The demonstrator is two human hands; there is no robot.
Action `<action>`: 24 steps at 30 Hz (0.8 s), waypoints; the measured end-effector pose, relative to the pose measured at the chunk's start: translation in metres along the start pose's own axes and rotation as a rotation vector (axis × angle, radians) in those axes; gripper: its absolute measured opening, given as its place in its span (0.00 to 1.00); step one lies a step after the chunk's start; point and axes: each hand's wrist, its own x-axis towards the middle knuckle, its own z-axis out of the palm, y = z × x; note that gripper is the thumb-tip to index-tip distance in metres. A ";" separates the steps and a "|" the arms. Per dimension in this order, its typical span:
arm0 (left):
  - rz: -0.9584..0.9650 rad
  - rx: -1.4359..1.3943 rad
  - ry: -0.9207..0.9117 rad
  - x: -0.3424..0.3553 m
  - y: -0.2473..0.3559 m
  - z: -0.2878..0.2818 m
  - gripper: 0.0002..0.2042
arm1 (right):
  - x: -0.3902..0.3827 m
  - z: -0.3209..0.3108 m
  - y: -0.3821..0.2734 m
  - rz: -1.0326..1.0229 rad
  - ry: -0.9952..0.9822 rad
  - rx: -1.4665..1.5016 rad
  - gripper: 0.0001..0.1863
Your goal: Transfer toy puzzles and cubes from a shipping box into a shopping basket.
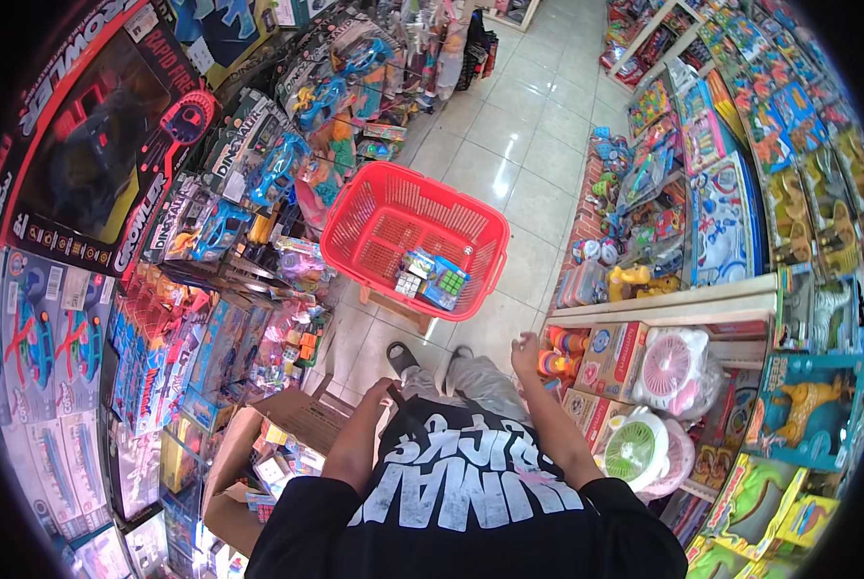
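Note:
My right hand hangs in front of me with loosely bent fingers, nothing visible in them. Nearest to it are orange and yellow toys on the low right shelf. Close to the hem of my black shirt is my left hand, beside an opened cardboard box; its fingers are mostly hidden. Packaged goods, including cube puzzles, fill that box. Ahead, a red plastic basket rests on a small wooden stool. Inside the basket lie a few packaged cube puzzles.
Toy shelves line both sides of a tiled aisle. Large boxed toys stack up at left. Bagged fans, one pink and one green, sit on the right by boxes. My sandalled feet are behind the stool.

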 end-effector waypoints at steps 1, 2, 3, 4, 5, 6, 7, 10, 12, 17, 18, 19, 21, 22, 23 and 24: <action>0.013 0.024 -0.010 -0.001 0.005 0.002 0.12 | -0.009 -0.002 0.040 0.063 -0.064 -0.147 0.14; 0.479 0.520 0.159 -0.007 0.001 -0.006 0.11 | -0.021 -0.002 0.068 0.116 -0.145 -0.277 0.14; 0.922 1.009 0.332 -0.010 -0.012 -0.013 0.11 | -0.034 -0.002 0.082 -0.022 -0.329 -0.399 0.14; 0.913 1.018 0.341 -0.017 -0.014 -0.011 0.11 | -0.047 -0.008 0.098 -0.160 -0.504 -0.523 0.15; 0.641 0.944 0.268 -0.025 0.000 0.004 0.11 | -0.052 -0.021 0.131 -0.281 -0.808 -0.628 0.16; 0.381 0.865 0.198 -0.033 0.018 0.017 0.12 | -0.055 -0.031 0.165 -0.401 -1.109 -0.729 0.17; 0.275 0.839 0.079 -0.042 0.032 0.024 0.14 | -0.069 -0.032 0.192 -0.190 -1.098 -0.645 0.16; 0.303 1.100 0.218 -0.065 0.002 0.021 0.18 | -0.111 -0.031 0.176 0.262 -1.019 -0.326 0.14; 0.071 0.728 0.383 -0.048 -0.013 0.037 0.22 | -0.123 -0.048 0.197 0.530 -0.875 -0.139 0.13; 0.211 1.010 0.285 -0.079 -0.029 0.110 0.21 | -0.176 -0.063 0.245 0.289 -0.865 -0.002 0.16; 0.339 1.319 0.075 -0.080 -0.046 0.118 0.20 | -0.181 -0.074 0.232 0.469 -0.875 0.112 0.16; 0.465 1.375 0.076 -0.076 -0.065 0.130 0.20 | -0.187 -0.081 0.240 0.456 -0.870 0.116 0.16; 0.624 1.448 0.048 -0.095 -0.079 0.185 0.20 | -0.211 -0.088 0.287 0.516 -0.890 0.118 0.16; 0.317 0.890 0.428 -0.129 -0.058 0.205 0.18 | -0.229 -0.090 0.305 0.542 -0.867 0.129 0.16; 0.332 0.849 0.464 -0.156 -0.066 0.213 0.18 | -0.242 -0.090 0.311 0.592 -0.914 0.053 0.15; 0.352 0.801 0.505 -0.175 -0.073 0.223 0.19 | -0.249 -0.092 0.313 0.634 -0.958 -0.028 0.14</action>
